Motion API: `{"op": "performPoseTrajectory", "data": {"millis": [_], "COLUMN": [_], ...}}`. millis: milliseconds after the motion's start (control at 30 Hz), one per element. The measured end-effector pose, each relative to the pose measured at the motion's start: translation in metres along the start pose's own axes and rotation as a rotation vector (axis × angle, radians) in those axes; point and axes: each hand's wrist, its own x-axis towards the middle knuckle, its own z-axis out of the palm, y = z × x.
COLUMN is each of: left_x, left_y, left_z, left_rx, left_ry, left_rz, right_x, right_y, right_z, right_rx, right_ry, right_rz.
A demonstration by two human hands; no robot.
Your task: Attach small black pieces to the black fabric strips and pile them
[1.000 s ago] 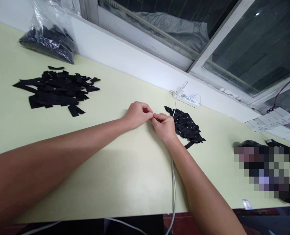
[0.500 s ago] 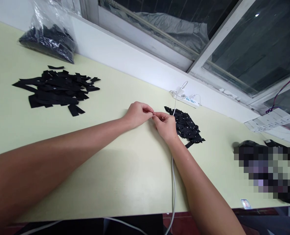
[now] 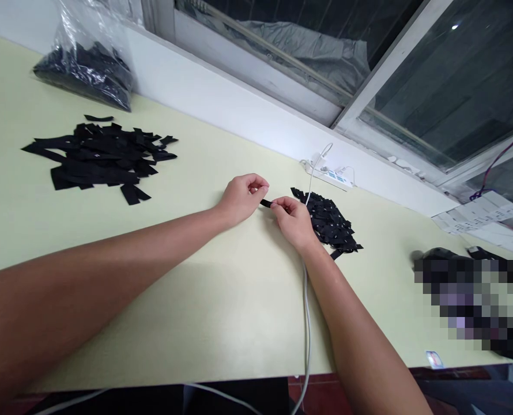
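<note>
My right hand [image 3: 294,222] pinches a short black fabric strip [image 3: 266,203] between thumb and fingers. The strip sticks out to the left, and its far end reaches the underside of my left hand [image 3: 241,199]. The left thumb and forefinger are closed at their tips, just above the strip; whatever lies between them is too small to make out. Right behind my right hand lies a pile of small black fabric pieces [image 3: 332,223], partly covered by the hand. Farther left is a looser pile of longer black strips [image 3: 105,155].
A clear plastic bag [image 3: 86,72] of black pieces stands at the back left. A white power strip [image 3: 332,176] sits by the wall, and its cable [image 3: 307,323] runs beside my right forearm over the table's front edge. Blurred dark objects [image 3: 464,300] lie at the right.
The fingertips of both hands, together before, have come slightly apart. The black strip now shows between them, held by the right hand. The piles look the same.
</note>
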Motion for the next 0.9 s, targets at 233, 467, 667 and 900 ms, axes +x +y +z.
{"op": "performPoseTrajectory", "data": {"millis": [233,467,667,900], "left_x": [0.001,0.002,0.001,-0.002], "left_y": [-0.001,-0.004,0.0,0.001], "left_z": [-0.001,-0.001,0.0,-0.001], "left_rx": [-0.079,-0.057,-0.22,-0.205], "left_ry": [-0.049,-0.072,-0.071,-0.134], "left_rz": [-0.059,-0.041,-0.153,-0.135], "right_x": [-0.002,-0.003,0.0,0.001], "right_y": [-0.006,-0.013,-0.014,-0.015], "right_z": [-0.004,-0.005,-0.008,-0.01], "right_rx": [0.193,0.327,0.422,0.501], "right_ry": [-0.037,-0.038,0.101,0.152], "right_rz": [0.099,0.175,0.261,0.307]}}
